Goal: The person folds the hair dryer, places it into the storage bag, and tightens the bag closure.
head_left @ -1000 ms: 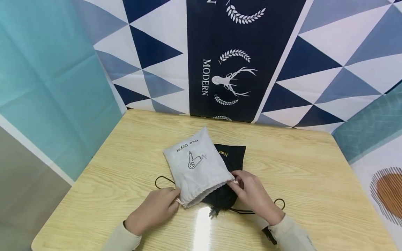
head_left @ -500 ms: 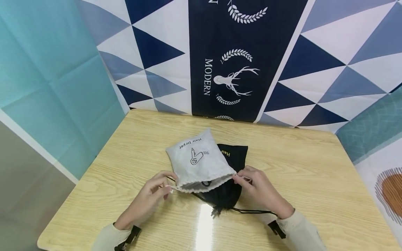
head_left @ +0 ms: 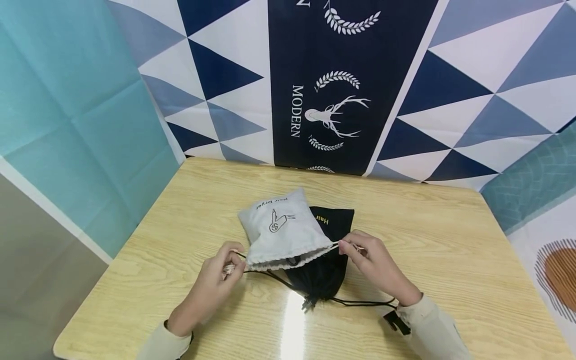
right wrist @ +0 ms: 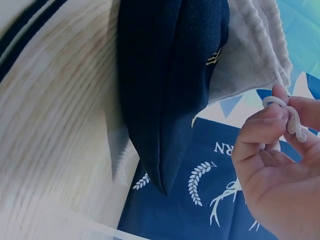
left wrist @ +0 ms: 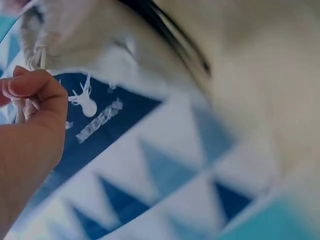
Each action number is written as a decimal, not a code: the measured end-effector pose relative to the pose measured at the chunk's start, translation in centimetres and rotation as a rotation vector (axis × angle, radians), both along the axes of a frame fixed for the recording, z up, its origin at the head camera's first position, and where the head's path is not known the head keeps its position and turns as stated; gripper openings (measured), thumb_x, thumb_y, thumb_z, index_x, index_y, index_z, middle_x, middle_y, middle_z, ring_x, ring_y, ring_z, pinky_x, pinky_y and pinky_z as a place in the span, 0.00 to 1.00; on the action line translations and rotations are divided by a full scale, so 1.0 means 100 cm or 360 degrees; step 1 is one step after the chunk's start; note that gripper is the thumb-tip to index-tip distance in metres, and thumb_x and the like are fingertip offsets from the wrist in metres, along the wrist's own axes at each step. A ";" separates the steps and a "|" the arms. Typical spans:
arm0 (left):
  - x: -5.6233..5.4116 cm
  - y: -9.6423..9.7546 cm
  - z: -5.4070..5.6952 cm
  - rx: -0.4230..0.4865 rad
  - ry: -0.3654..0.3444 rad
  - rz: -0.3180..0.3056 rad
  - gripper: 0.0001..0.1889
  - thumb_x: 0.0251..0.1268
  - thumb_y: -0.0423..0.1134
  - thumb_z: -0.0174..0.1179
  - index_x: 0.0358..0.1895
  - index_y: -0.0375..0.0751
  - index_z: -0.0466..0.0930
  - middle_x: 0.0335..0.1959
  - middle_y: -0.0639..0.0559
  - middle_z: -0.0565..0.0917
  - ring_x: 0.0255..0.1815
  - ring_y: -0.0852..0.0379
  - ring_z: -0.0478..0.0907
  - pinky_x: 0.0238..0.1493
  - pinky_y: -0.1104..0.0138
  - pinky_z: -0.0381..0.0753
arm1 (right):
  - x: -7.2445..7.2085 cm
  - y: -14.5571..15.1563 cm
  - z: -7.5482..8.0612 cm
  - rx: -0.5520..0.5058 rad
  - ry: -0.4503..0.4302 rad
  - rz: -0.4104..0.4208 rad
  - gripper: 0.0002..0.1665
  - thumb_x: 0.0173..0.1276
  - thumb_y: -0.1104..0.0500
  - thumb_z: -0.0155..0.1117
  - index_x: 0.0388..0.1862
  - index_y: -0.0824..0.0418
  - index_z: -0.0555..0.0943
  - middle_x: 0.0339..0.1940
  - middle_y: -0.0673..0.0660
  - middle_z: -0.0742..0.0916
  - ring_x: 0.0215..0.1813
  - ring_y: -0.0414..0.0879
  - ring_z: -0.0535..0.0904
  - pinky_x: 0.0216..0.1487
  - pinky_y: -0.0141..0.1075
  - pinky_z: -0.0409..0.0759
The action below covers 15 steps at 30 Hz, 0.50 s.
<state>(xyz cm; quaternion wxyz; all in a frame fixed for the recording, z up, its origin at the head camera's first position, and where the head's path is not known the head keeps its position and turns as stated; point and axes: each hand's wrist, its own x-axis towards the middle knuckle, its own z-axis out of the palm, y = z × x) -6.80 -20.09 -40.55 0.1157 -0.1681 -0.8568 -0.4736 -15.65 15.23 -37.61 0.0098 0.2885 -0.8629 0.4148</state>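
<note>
A light grey drawstring bag [head_left: 285, 230], printed "Hair Dryer" with a dryer drawing, lies partly on top of a black drawstring bag [head_left: 321, 280]. Its ruffled mouth faces me and gapes, showing something dark inside. At the mouth's left corner my left hand [head_left: 213, 282] pinches the white cord, which shows as a bunch by the fingers. My right hand [head_left: 373, 262] pinches the cord at the opposite corner, where a short length stretches from the bag. In the right wrist view, white cord ends [right wrist: 294, 120] curl out between thumb and fingers.
Black cords [head_left: 360, 303] run from the black bag to both sides along the wooden table [head_left: 432, 250]. A plug [head_left: 308, 303] pokes out at that bag's gathered end. Behind the table hangs a patterned cloth [head_left: 324, 120]; a turquoise panel [head_left: 81, 110] stands at left.
Both hands have taken hold of the cord ends and drawn them outward, away from the grey bag. The bag's mouth has lifted and shifted away from me. The black bag has stayed put.
</note>
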 end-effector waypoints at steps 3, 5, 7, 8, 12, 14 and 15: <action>0.004 0.002 0.005 -0.0498 0.0251 0.0188 0.09 0.66 0.28 0.62 0.48 0.35 0.81 0.29 0.56 0.81 0.27 0.65 0.76 0.28 0.72 0.79 | 0.000 -0.001 0.000 -0.0015 -0.0001 0.0011 0.14 0.78 0.60 0.55 0.31 0.57 0.83 0.28 0.54 0.81 0.26 0.38 0.72 0.28 0.32 0.76; 0.006 0.003 0.008 -0.0763 0.0327 0.0271 0.08 0.62 0.27 0.65 0.43 0.33 0.83 0.29 0.52 0.81 0.27 0.61 0.77 0.27 0.70 0.79 | 0.000 -0.002 0.000 -0.0019 -0.0002 0.0024 0.14 0.78 0.60 0.56 0.31 0.57 0.83 0.28 0.54 0.81 0.25 0.37 0.72 0.27 0.32 0.76; 0.008 0.004 0.010 -0.0959 0.0342 0.0302 0.04 0.58 0.27 0.67 0.36 0.33 0.83 0.27 0.50 0.79 0.26 0.58 0.76 0.26 0.68 0.79 | 0.000 -0.003 0.000 -0.0014 0.0008 0.0037 0.13 0.77 0.61 0.56 0.31 0.57 0.83 0.28 0.54 0.81 0.25 0.37 0.72 0.26 0.32 0.75; 0.008 0.005 0.010 -0.1026 0.0339 0.0297 0.03 0.57 0.27 0.67 0.32 0.34 0.82 0.25 0.51 0.77 0.25 0.58 0.74 0.24 0.68 0.77 | 0.000 -0.003 0.000 -0.0010 0.0017 0.0042 0.13 0.77 0.61 0.56 0.30 0.57 0.83 0.28 0.53 0.81 0.25 0.37 0.72 0.25 0.32 0.75; 0.008 0.002 0.009 -0.1039 0.0333 0.0200 0.08 0.55 0.29 0.71 0.25 0.41 0.80 0.22 0.58 0.67 0.22 0.64 0.63 0.21 0.73 0.67 | 0.000 -0.004 -0.001 0.0005 0.0067 0.0039 0.13 0.77 0.61 0.57 0.30 0.56 0.82 0.26 0.49 0.79 0.24 0.36 0.71 0.24 0.32 0.73; 0.006 -0.001 0.007 -0.0957 0.0377 0.0147 0.08 0.55 0.30 0.72 0.27 0.43 0.82 0.24 0.58 0.67 0.23 0.66 0.61 0.22 0.74 0.67 | 0.001 -0.004 0.000 0.0011 0.0080 0.0025 0.13 0.77 0.61 0.57 0.29 0.57 0.82 0.26 0.47 0.79 0.24 0.36 0.71 0.23 0.32 0.73; 0.005 -0.004 0.006 -0.0910 0.0407 0.0122 0.07 0.55 0.31 0.73 0.28 0.43 0.83 0.27 0.58 0.68 0.24 0.66 0.62 0.23 0.75 0.68 | 0.001 -0.004 0.000 0.0014 0.0085 0.0019 0.14 0.77 0.61 0.57 0.29 0.57 0.82 0.26 0.46 0.79 0.24 0.36 0.71 0.23 0.32 0.73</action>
